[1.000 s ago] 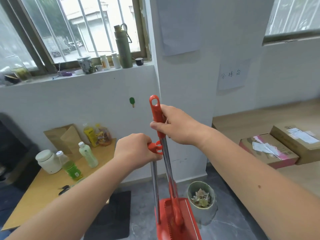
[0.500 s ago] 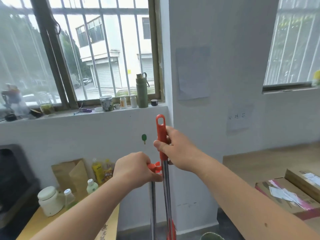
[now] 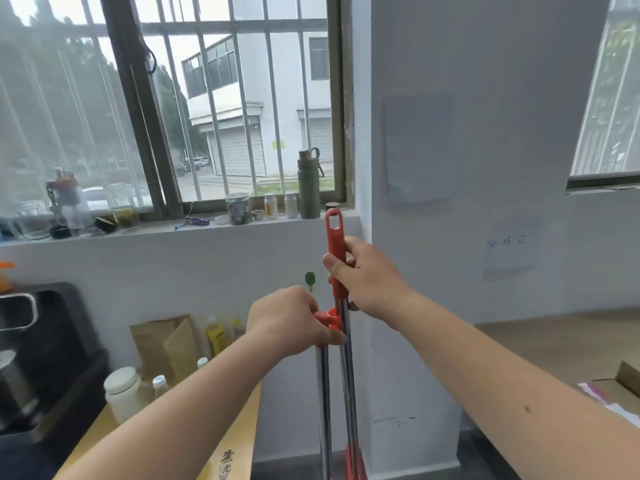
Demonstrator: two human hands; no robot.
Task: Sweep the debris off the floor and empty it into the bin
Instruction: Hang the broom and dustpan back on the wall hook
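- The left hand (image 3: 291,320) is wrapped around the red clip-topped end of the dustpan handle (image 3: 323,393), a chrome pole running down out of view.
- Just beside it, the right hand (image 3: 369,277) grips the red grip of the broom handle (image 3: 335,251), held upright and touching the clip.
- Further back, a green flask (image 3: 308,185) and small jars stand on the windowsill (image 3: 166,230).
- The floor debris and the bin are out of view.

Bright daylight through barred window (image 3: 221,98); soft shadows; wide-angle bowing; blurry left edge
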